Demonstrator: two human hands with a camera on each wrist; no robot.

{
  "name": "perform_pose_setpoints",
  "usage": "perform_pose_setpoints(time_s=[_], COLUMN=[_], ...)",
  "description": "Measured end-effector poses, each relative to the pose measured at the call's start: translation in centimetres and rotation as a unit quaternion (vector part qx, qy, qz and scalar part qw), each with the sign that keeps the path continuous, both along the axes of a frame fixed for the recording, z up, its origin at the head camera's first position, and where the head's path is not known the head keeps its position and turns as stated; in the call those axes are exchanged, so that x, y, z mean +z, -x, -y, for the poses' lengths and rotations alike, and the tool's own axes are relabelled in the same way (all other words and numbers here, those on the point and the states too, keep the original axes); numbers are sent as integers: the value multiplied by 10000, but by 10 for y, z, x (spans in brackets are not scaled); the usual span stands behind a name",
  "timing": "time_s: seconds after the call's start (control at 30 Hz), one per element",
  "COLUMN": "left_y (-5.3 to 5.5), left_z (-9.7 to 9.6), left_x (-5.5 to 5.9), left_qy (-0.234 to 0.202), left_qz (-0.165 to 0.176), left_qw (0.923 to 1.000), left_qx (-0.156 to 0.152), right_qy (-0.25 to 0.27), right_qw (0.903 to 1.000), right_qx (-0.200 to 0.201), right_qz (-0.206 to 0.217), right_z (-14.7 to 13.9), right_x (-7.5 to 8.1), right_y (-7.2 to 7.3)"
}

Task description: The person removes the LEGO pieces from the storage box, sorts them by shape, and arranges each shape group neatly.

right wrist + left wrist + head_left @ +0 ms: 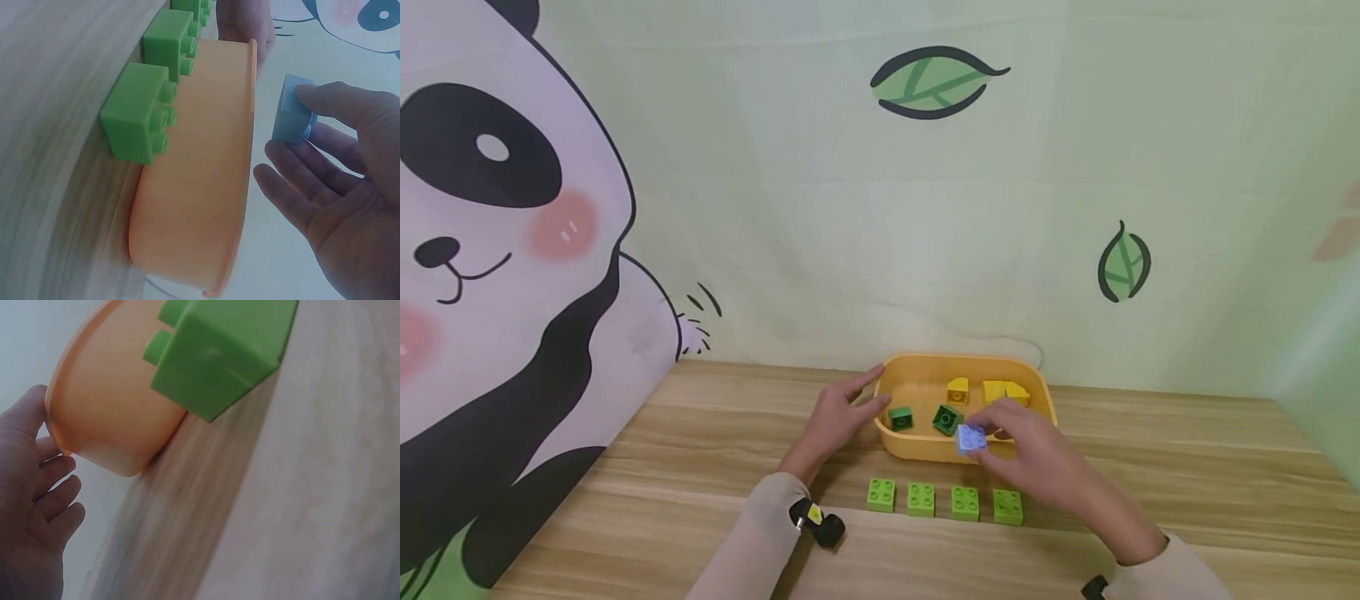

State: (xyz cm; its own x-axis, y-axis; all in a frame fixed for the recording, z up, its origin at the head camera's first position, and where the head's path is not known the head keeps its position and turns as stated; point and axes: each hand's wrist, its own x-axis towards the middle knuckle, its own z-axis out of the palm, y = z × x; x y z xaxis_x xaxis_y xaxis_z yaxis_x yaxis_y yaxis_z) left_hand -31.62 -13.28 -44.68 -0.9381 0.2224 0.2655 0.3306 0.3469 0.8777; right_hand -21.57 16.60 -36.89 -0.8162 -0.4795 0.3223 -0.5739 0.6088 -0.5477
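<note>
My right hand [1037,450] pinches a light blue toy building brick [971,439] between thumb and fingers, above the near rim of an orange-yellow plastic bin [917,448]. In the right wrist view the brick [291,109] is tilted, its studs towards my palm. At the bin's left end, my left hand [838,417] touches the rim with extended thumb and index finger; the other fingers [55,500] hang loosely off the bin. Several light green bricks [921,499] form a row on the table in front of the bin, studs up.
Inside the bin lie dark green bricks [947,419] and yellow bricks [957,391], some of them tipped over. The wooden table [1187,467] meets a pale green backdrop [790,250] with panda and leaf drawings just behind the bin.
</note>
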Motion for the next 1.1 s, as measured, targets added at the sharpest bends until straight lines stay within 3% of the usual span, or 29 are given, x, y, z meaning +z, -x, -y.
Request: perform_pose_setpoints(time_s=[0.3,0.77,1.1], left_y=[-1,-2,-1], left_z=[-1,0,-1], left_x=[1,1,0], left_qy=[-54,-59,-58], left_qz=[-72,-16,-17], left_qw=[10000,10000,10000], left_qx=[-25,-4,34], right_qy=[-129,-236,-290], right_qw=[9997,9996,9995], right_qx=[1,29,-22], right_qz=[-218,-167,139], right_z=[-11,-23,-29], right_x=[-2,-6,-7], right_y=[-10,-17,-17])
